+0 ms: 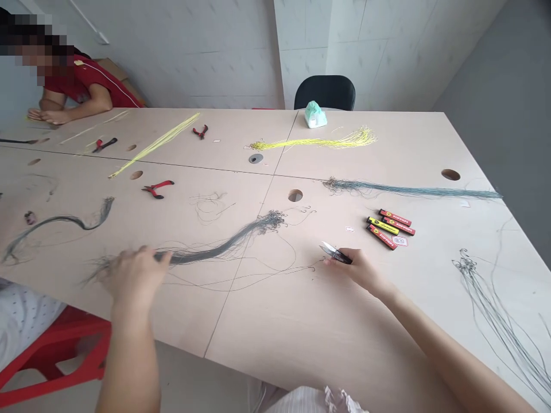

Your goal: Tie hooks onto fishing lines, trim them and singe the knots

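Observation:
My left hand (140, 272) rests over the left part of a long bundle of dark grey strands (215, 249), its fingers spread and somewhat blurred; whether they grip any strands is unclear. Wire hooks cluster at the bundle's right end (272, 220). In my right hand (355, 267) is a small pair of snips (336, 253) with silver blades and dark handles, pointing left. A few loose strands run from the bundle toward the right hand, one with a hook near its fingertips.
Lighters (390, 226) lie beyond my right hand. Hooked strands (495, 310) are at the right, a blue-green bundle (413, 190) and yellow strands (318, 142) farther back. Red-handled pliers (159, 188) lie left. A person in red (92, 86) sits at the far left, forearms on the table.

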`<action>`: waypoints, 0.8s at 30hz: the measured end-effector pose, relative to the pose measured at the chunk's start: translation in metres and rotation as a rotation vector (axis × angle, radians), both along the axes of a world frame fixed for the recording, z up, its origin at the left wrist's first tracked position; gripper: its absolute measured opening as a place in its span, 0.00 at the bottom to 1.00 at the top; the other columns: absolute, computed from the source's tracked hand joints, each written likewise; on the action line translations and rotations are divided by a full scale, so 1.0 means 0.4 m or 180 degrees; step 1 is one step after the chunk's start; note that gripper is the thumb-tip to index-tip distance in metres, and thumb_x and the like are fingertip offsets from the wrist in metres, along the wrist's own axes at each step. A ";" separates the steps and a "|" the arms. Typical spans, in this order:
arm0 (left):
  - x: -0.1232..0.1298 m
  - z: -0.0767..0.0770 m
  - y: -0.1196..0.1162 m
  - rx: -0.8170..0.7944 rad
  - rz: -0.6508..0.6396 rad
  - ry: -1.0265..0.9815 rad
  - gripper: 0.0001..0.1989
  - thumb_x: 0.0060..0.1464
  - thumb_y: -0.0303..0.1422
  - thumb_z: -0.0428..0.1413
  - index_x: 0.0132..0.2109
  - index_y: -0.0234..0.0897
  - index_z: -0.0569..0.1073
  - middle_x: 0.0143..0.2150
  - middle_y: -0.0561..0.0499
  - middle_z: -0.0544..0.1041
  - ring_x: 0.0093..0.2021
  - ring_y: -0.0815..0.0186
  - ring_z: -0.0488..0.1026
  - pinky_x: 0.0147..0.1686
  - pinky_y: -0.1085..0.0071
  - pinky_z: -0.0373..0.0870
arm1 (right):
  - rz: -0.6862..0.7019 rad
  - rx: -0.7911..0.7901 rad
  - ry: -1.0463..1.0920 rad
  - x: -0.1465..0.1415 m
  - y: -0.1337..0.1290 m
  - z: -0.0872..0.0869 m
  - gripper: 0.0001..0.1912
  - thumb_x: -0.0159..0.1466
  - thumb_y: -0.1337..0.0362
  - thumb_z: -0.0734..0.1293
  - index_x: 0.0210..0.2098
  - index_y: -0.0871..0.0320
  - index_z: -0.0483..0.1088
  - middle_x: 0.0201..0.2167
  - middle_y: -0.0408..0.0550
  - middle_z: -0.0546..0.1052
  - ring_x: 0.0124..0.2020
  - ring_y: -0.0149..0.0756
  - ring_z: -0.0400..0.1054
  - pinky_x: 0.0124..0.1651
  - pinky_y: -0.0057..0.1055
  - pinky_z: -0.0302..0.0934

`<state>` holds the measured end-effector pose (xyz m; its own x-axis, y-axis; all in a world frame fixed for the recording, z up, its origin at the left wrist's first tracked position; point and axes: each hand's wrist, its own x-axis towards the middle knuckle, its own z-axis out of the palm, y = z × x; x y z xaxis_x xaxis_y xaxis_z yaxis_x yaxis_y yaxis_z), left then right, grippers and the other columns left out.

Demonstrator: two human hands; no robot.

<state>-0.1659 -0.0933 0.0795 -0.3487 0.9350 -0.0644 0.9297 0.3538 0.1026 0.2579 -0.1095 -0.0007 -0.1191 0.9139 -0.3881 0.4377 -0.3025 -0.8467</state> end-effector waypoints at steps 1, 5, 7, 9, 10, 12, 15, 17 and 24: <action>0.057 0.002 0.021 0.0190 -0.0044 0.0145 0.17 0.53 0.49 0.53 0.32 0.39 0.70 0.30 0.44 0.75 0.39 0.44 0.72 0.39 0.52 0.65 | -0.0032 -0.0042 0.0108 0.004 0.000 0.003 0.26 0.53 0.43 0.69 0.21 0.56 0.56 0.20 0.37 0.52 0.22 0.27 0.45 0.23 0.28 0.38; 0.324 -0.030 0.119 -0.0147 -0.1376 -0.1034 0.12 0.58 0.43 0.52 0.37 0.42 0.75 0.41 0.50 0.81 0.41 0.60 0.76 0.42 0.67 0.68 | -0.0245 -0.0214 0.0421 0.015 0.003 0.008 0.23 0.53 0.45 0.69 0.23 0.55 0.58 0.19 0.35 0.51 0.20 0.25 0.43 0.22 0.28 0.36; 0.434 -0.066 0.170 -0.0350 -0.1868 -0.1641 0.11 0.57 0.41 0.53 0.37 0.40 0.76 0.40 0.49 0.81 0.40 0.62 0.76 0.41 0.69 0.69 | -0.0320 -0.0285 0.0505 0.020 0.005 0.005 0.22 0.52 0.46 0.70 0.23 0.55 0.58 0.18 0.34 0.50 0.20 0.25 0.42 0.22 0.28 0.35; 0.509 -0.102 0.216 -0.0315 -0.1978 -0.1612 0.09 0.57 0.38 0.54 0.37 0.39 0.76 0.40 0.48 0.81 0.41 0.62 0.76 0.40 0.69 0.68 | -0.0347 -0.0301 0.0589 0.025 0.007 -0.002 0.22 0.53 0.46 0.69 0.23 0.55 0.58 0.18 0.34 0.50 0.20 0.25 0.42 0.22 0.28 0.35; 0.534 -0.118 0.235 -0.0306 -0.1994 -0.1554 0.08 0.55 0.36 0.55 0.36 0.38 0.76 0.41 0.47 0.81 0.41 0.61 0.76 0.40 0.69 0.68 | -0.0342 -0.0299 0.0630 0.027 0.008 -0.006 0.22 0.53 0.46 0.69 0.23 0.56 0.58 0.18 0.34 0.50 0.20 0.24 0.42 0.22 0.28 0.36; 0.566 -0.142 0.265 -0.0331 -0.2010 -0.1406 0.05 0.53 0.33 0.57 0.34 0.37 0.76 0.40 0.46 0.80 0.39 0.60 0.75 0.37 0.68 0.67 | -0.0320 -0.0303 0.0688 0.031 0.010 -0.014 0.22 0.54 0.46 0.69 0.23 0.56 0.58 0.18 0.34 0.50 0.19 0.24 0.42 0.22 0.27 0.35; 0.583 -0.163 0.288 -0.0422 -0.2051 -0.1229 0.04 0.51 0.29 0.56 0.31 0.37 0.76 0.37 0.45 0.80 0.36 0.60 0.75 0.34 0.68 0.65 | -0.0303 -0.0338 0.0728 0.034 0.012 -0.021 0.22 0.53 0.47 0.69 0.23 0.56 0.59 0.17 0.34 0.52 0.19 0.24 0.43 0.22 0.27 0.35; 0.587 -0.171 0.293 -0.0487 -0.2111 -0.1160 0.04 0.51 0.29 0.56 0.31 0.37 0.75 0.36 0.46 0.80 0.36 0.60 0.75 0.33 0.68 0.65 | -0.0312 -0.0364 0.0755 0.035 0.014 -0.021 0.21 0.53 0.47 0.70 0.24 0.57 0.62 0.18 0.34 0.53 0.19 0.24 0.44 0.22 0.27 0.36; 0.589 -0.160 0.290 -0.0575 -0.2307 -0.1128 0.02 0.52 0.29 0.55 0.33 0.38 0.72 0.36 0.48 0.78 0.37 0.60 0.75 0.36 0.68 0.65 | -0.0374 -0.0436 0.0899 0.038 0.018 -0.018 0.21 0.52 0.48 0.71 0.24 0.57 0.62 0.18 0.34 0.52 0.20 0.24 0.42 0.21 0.28 0.35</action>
